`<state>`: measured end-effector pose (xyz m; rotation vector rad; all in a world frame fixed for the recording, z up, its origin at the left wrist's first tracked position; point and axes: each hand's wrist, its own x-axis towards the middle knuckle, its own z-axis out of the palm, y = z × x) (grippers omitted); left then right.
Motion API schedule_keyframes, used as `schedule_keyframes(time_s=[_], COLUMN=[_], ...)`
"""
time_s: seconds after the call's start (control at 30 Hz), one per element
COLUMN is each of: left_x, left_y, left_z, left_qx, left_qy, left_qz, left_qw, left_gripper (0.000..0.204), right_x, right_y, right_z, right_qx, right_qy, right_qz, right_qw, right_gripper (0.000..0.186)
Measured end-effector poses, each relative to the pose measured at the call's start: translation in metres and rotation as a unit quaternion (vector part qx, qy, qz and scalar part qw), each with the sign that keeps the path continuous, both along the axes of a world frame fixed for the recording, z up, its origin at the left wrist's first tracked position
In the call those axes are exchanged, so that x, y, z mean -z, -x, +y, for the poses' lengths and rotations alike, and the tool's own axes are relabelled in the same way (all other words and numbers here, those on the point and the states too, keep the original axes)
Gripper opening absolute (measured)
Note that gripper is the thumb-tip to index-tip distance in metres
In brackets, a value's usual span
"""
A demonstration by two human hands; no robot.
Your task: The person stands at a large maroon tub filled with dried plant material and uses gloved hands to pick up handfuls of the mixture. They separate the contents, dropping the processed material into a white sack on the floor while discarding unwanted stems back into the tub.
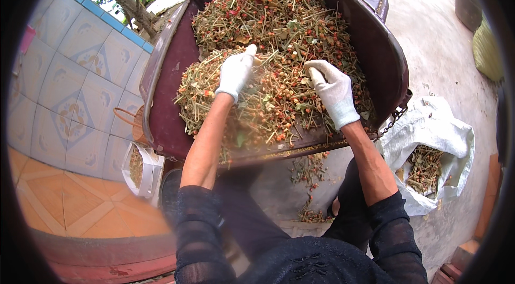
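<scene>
A big heap of dried stalks mixed with small orange-red bits (279, 32) fills a dark maroon metal cart bed (170, 77). Over the left part of the heap is my left hand (237, 72) in a white glove, its fingers drawn together; whatever they hold is hidden. My right hand (331, 91), gloved alike, hovers at the heap's right side with thumb and fingers closed in a pinch. What lies in that pinch is too small to make out. Small yellowish bits (284, 151) line the bed's near edge.
To the right, a white woven sack (456, 128) stands open with dark stalks inside. A chain (394, 123) hangs at the cart's corner. At left are a white container (152, 176), a wicker basket (140, 126) and a tiled wall (75, 75). Fallen stalks (310, 198) lie below the bed.
</scene>
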<state>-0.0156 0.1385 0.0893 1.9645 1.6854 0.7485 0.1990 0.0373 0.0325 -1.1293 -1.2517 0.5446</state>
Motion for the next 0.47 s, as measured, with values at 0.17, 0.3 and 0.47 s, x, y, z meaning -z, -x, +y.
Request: schedule_keyframes(time_s=[0.17, 0.3, 0.47], left_x=[0.031, 0.029, 0.035], left_y=[0.021, 0.015, 0.018], left_z=[0.018, 0.013, 0.017], left_qx=[0.087, 0.121, 0.117], left_qy=[-0.147, -0.17, -0.198], left_qz=[0.063, 0.229, 0.307], left_qw=[0.983, 0.951, 0.924], left_gripper=[0.022, 0.021, 0.017], right_x=[-0.002, 0.001, -0.002], right_y=[0.005, 0.003, 0.004], right_z=[-0.001, 0.001, -0.001], right_qx=[-0.017, -0.008, -0.025], right_qy=[0.006, 0.003, 0.033], right_qz=[0.009, -0.008, -0.006], right_qw=[1.0, 1.0, 0.999], right_gripper=[0.014, 0.014, 0.014])
